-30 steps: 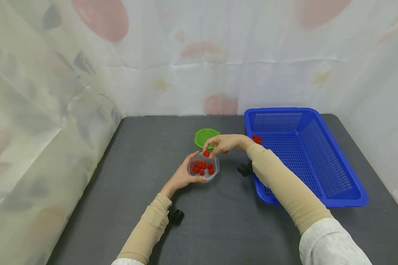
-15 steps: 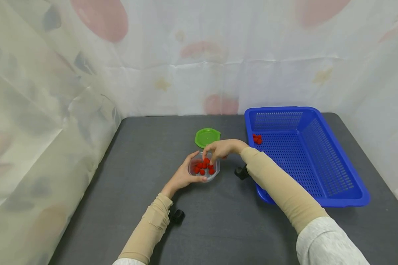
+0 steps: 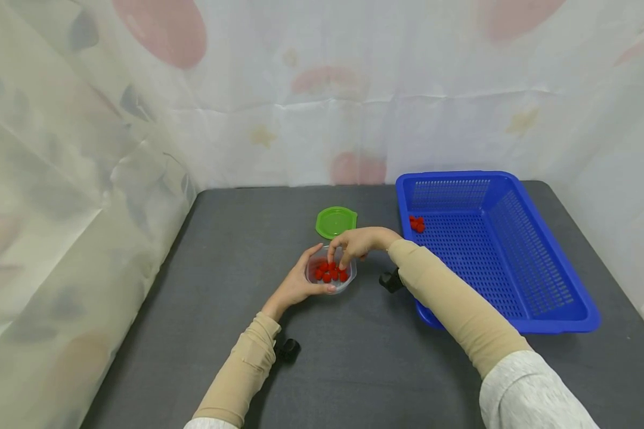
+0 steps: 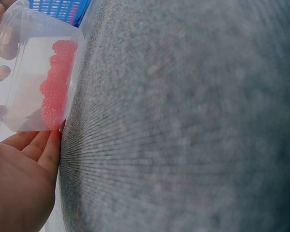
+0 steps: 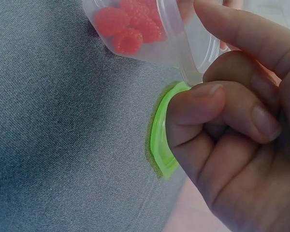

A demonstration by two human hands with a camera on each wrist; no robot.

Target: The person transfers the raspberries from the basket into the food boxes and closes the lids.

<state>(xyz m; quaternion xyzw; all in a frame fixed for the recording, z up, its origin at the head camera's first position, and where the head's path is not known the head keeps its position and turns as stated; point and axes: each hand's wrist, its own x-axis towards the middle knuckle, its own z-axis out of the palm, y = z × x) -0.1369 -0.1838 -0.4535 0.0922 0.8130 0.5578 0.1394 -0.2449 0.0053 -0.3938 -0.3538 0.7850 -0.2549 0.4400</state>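
Observation:
My left hand point(image 3: 296, 285) grips a clear plastic container point(image 3: 347, 280) round its left side, thumb near the front and fingers at the back. Several red raspberries point(image 3: 327, 277) lie in the container; through its wall they show heaped along the bottom point(image 4: 58, 87). My right hand point(image 3: 356, 243) reaches over the container from the right, index finger and thumb dipping inside the rim, parted, right above the raspberries. In the right wrist view, its other fingers point(image 5: 198, 104) are curled in toward the palm, with no raspberry visible among them. Behind the container lies a green lid point(image 3: 336, 221).
A large blue plastic basket point(image 3: 560, 326) stands on the right of the grey table point(image 3: 236, 238), under the right forearm. A few more raspberries point(image 3: 417, 224) lie at its left end. Black camera mounts point(image 3: 390, 280) hang from both wrists. Patterned curtains point(image 3: 279, 71) surround the table.
My right hand has lowered the raspberry it pinched into the container, and the berry now sits among the others below the parted fingertips. The left hand and container stay in place.

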